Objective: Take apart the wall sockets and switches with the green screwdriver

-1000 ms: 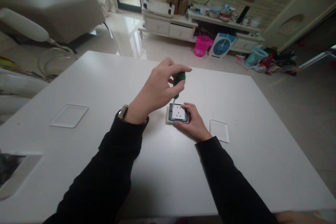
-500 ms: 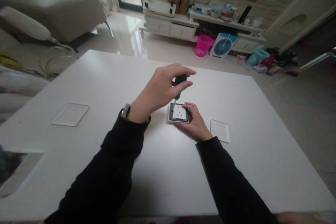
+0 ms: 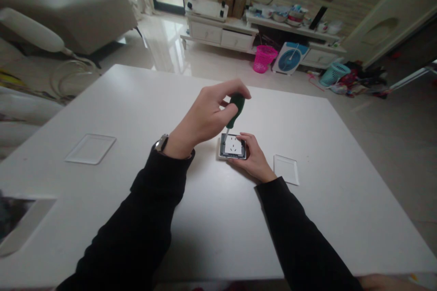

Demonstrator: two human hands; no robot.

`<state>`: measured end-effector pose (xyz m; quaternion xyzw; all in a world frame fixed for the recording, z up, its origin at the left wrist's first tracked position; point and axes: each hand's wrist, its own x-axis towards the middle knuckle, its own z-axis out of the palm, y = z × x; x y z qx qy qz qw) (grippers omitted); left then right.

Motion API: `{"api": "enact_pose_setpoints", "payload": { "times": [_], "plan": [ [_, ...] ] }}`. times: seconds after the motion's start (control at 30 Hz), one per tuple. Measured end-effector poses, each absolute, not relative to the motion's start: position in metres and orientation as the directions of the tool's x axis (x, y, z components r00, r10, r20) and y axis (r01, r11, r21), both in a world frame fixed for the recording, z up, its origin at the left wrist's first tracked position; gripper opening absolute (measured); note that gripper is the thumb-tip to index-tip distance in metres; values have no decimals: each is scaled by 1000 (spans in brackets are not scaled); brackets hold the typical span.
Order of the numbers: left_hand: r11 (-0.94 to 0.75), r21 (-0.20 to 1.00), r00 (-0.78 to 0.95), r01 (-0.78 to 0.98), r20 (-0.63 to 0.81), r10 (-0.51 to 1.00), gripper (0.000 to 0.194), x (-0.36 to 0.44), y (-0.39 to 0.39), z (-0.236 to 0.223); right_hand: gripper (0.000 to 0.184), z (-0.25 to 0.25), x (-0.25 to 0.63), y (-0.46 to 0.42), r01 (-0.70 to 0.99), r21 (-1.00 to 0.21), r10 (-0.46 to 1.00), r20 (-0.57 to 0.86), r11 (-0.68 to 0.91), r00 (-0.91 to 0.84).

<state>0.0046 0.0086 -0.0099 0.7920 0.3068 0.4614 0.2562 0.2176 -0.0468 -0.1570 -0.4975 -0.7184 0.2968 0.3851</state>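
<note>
My left hand is closed around the green handle of a screwdriver. The shaft slants down, its tip at the left side of a wall socket with a white face and dark frame. My right hand grips that socket from its right side, fingers at the far edge and thumb at the near edge. The socket sits on the white table. Whether the tip sits in a screw is too small to tell.
A white square cover frame lies right of my right hand. Another clear-white cover lies at the table's left. An open-topped white box is at the near left. Beyond the table are a pink basket and a fan.
The fingers of my left hand have curled and shifted round the screwdriver handle, and the handle leans slightly more to the right. My right hand and the socket have stayed in place.
</note>
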Motion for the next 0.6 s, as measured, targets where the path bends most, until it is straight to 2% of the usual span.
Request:
{"api": "enact_pose_setpoints", "payload": {
  "times": [0.27,0.47,0.6],
  "plan": [
    [-714,632,386,302,604,697,24,4,8,-10,69,-159,218,-47,473,-820,946,252,321,-206],
    [-683,682,300,263,615,729,45,4,14,-19,69,-158,218,-47,487,-811,945,253,325,-208],
    [-691,676,306,255,622,721,41,4,14,-18,69,-157,218,-47,496,-806,945,251,323,-207]
  ]
}}
